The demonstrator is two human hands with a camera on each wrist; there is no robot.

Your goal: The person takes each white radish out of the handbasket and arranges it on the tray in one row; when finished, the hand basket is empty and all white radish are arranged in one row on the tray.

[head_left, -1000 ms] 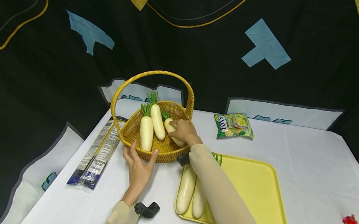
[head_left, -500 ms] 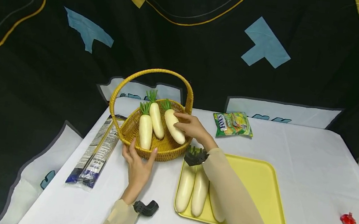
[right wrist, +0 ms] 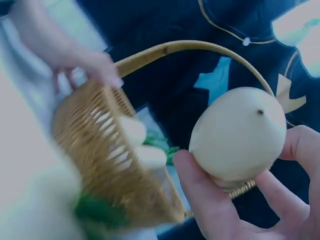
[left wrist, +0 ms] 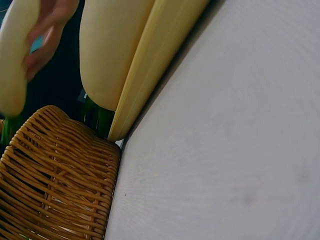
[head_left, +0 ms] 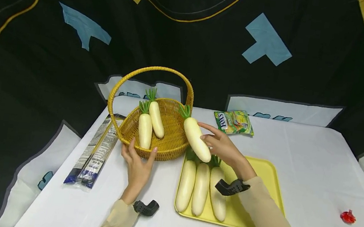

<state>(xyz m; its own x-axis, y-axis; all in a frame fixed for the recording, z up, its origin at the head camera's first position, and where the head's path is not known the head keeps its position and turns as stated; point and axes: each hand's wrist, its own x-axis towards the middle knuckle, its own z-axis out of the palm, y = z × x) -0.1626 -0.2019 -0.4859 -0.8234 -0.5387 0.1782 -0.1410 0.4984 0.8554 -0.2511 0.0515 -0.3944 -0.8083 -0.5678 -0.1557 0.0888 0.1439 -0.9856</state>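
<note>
In the head view, my right hand (head_left: 220,146) pinches a white radish (head_left: 196,139) with a green top, held above the tray's far-left corner, just right of the basket. The right wrist view shows the radish's rounded tip (right wrist: 240,135) between thumb and fingers. My left hand (head_left: 138,168) holds the near rim of the yellow wicker basket (head_left: 172,151), fingertips at its edge. Two radishes lie inside it, a left one (head_left: 144,131) and another (head_left: 156,120) beside it. Several more radishes (head_left: 201,188) lie side by side on the yellow tray (head_left: 269,176).
Left of the basket lie long printed plastic packets (head_left: 96,156). A green snack bag (head_left: 234,122) rests behind the tray, and a small red wrapped item (head_left: 347,216) sits far right. The basket's tall handle (head_left: 160,68) arches over it. A dark cloth (head_left: 189,47) hangs behind the table.
My right hand has lifted the radish out of the basket and carried it right and nearer, over the tray's edge. My left hand stays at the basket rim.
</note>
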